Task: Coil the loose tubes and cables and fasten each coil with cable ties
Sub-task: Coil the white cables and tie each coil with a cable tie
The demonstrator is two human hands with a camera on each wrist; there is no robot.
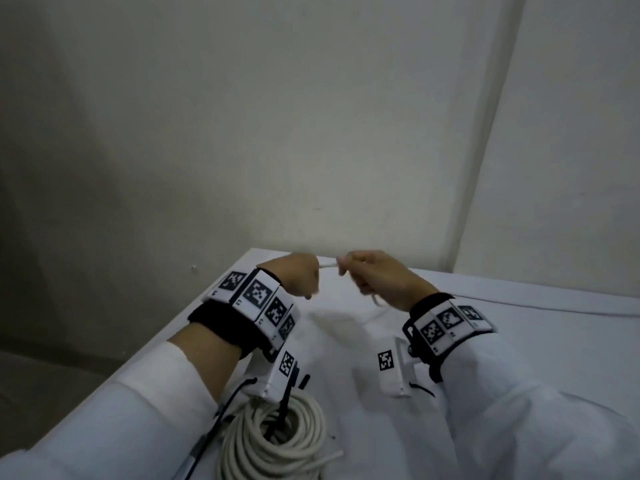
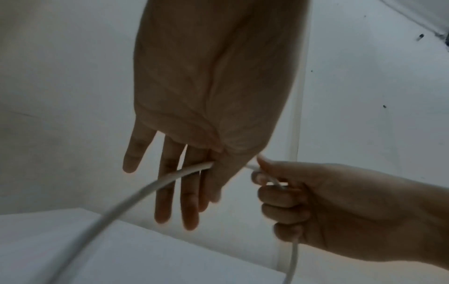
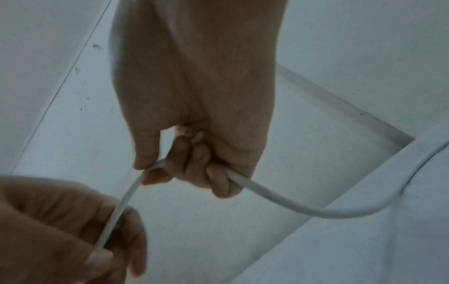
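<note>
Above the white table (image 1: 519, 341) both hands hold a thin white cable (image 1: 327, 265) stretched between them. My left hand (image 1: 304, 275) pinches it between the thumb and the side of the straight fingers, as the left wrist view shows: left hand (image 2: 213, 165), cable (image 2: 145, 192). My right hand (image 1: 356, 271) has its fingers curled round the cable (image 3: 291, 205), which leaves the fist (image 3: 170, 165) and trails down onto the table at the right. A coil of thicker off-white tube (image 1: 304, 431) lies near me with a black cable tie (image 1: 285, 396) on it.
The table's left edge (image 1: 173, 341) drops to a dark floor. Pale walls rise close behind the table's far edge. Black wires (image 1: 225, 410) from the wrist cameras hang beside the coil.
</note>
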